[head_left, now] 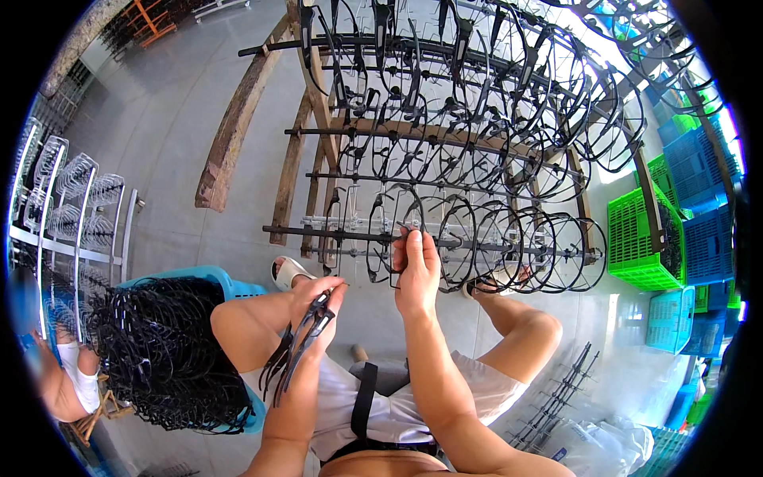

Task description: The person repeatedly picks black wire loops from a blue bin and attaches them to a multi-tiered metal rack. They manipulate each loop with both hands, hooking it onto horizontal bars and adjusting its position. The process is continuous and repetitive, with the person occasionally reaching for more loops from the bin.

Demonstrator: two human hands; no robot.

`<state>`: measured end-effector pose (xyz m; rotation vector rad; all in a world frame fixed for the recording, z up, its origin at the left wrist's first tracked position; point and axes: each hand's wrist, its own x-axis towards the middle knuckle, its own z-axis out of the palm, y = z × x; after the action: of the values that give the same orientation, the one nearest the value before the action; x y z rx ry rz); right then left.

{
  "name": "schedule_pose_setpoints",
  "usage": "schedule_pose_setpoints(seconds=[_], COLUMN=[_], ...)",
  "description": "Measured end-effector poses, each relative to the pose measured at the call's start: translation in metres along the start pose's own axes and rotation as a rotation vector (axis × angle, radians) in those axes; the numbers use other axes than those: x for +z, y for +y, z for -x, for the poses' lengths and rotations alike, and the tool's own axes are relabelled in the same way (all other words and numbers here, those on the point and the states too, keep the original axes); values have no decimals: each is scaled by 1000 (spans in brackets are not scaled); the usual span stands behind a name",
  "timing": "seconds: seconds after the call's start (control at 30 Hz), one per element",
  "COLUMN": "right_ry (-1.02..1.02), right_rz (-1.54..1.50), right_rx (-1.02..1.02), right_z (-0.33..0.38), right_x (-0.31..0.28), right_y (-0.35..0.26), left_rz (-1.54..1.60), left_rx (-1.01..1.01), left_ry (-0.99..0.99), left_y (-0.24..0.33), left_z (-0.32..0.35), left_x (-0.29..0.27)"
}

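Note:
My left hand is closed round several black curved bands, which dangle below the fingers. Thumb and fingertips of my right hand pinch a thin black curved band at the lowest front rod. Right of that hand, more black bands hang in a row along the same rod as open loops. At my left knee, a light blue basket holds a heaped pile of similar black bands.
A wooden rack carries further rods of black bands in tiers. One wooden beam slants at left. Green crates and blue crates stand at right. Plastic bags lie lower right. Another person sits at the left edge.

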<state>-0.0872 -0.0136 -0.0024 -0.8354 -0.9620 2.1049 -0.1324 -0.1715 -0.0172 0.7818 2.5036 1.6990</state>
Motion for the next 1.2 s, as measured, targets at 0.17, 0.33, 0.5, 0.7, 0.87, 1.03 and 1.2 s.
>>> schedule_pose_setpoints(seconds=[0.17, 0.33, 0.5, 0.7, 0.87, 1.03, 1.2], right_ry=[-50, -213, -251, -134, 35, 92, 105], right_rz=[-8, -27, 51, 146, 95, 105, 784], right_rx=[9, -93, -130, -258, -236, -204, -674], right_z=[5, 11, 34, 42, 47, 48, 68], right_x=[-9, -19, -45, -49, -31, -23, -14], right_y=[-2, 7, 24, 45, 42, 30, 5], left_rz=[3, 7, 85, 108, 55, 82, 486], left_rx=[-24, -150, -117, -155, -82, -188, -340], left_ry=[11, 2, 46, 76, 67, -4, 94], left_y=[5, -4, -1, -1, 5, 14, 18], left_z=[-1, 0, -4, 2, -2, -4, 10], left_x=[-1, 4, 8, 15, 10, 5, -9])
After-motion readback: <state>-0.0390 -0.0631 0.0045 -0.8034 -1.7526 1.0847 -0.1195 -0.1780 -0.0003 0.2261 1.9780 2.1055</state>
